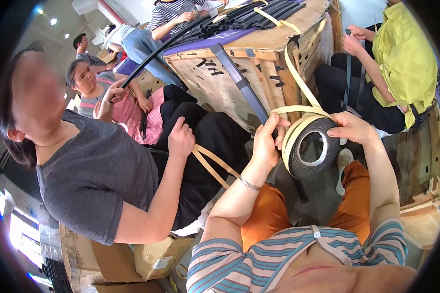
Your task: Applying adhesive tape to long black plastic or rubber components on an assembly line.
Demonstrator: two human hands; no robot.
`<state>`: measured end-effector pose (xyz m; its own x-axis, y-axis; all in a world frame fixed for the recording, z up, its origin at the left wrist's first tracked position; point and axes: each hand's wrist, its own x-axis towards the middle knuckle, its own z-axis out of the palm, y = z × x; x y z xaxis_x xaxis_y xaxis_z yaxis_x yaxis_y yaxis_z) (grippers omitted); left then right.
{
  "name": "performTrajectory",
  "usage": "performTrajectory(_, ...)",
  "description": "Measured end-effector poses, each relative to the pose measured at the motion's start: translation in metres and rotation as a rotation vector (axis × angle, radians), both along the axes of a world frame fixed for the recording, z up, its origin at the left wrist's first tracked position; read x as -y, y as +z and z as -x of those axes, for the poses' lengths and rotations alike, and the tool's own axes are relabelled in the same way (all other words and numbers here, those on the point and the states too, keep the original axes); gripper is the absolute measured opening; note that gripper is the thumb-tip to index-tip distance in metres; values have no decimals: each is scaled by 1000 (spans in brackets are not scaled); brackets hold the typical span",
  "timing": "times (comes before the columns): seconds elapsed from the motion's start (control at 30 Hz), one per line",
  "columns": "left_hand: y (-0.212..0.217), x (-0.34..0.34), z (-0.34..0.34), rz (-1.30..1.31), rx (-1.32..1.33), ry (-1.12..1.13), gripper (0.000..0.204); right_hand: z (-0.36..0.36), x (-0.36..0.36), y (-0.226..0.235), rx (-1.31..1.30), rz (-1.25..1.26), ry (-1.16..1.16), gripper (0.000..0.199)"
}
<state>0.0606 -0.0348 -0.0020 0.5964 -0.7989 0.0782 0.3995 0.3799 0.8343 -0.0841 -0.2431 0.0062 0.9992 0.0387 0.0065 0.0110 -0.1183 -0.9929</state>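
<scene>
My right hand (352,128) grips a thick roll of black tape (305,163) with a yellow backing and a white core; the thumb lies over its face. My left hand (266,144) is closed round a long, flat dark bar (237,75), which slants up and away to the left. The left fingertips are also close to a loop of the yellow-backed strip (300,108) coming off the roll; whether they pinch it is unclear. A loose length of this strip (298,73) runs up over the edge of the wooden crate. The bar's lower part is partly hidden behind my hand and the roll.
A wooden crate (200,78) stands ahead, bearing a pile of black strips (239,22). At my left sits a person in grey (102,171) holding a black bar and yellow strip. A person in yellow-green (406,63) sits at the right. Cardboard boxes (161,256) lie lower left.
</scene>
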Motion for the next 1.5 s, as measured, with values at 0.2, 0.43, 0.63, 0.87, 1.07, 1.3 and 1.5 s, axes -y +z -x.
performTrajectory(0.2,-5,0,-19,38,-159,-90,41,6,11,-4,22,35,-100,30)
performTrajectory(0.43,-6,-13,-32,7,-264,-150,51,18,19,-3,6,26,-134,30)
performTrajectory(0.63,-14,-16,-36,180,-307,-369,53,16,17,-5,-18,20,-103,30)
performTrajectory(0.87,-15,-19,-32,433,-198,-717,53,20,13,-5,-69,1,-87,28)
performTrajectory(1.07,-10,-21,-27,646,-144,-916,51,17,12,-9,-22,33,-105,26)
performTrajectory(1.3,1,-27,-24,732,-202,-993,53,17,13,-8,-21,51,-55,25)
performTrajectory(1.5,4,-26,-26,712,-236,-877,44,15,16,-5,-32,163,-53,23)
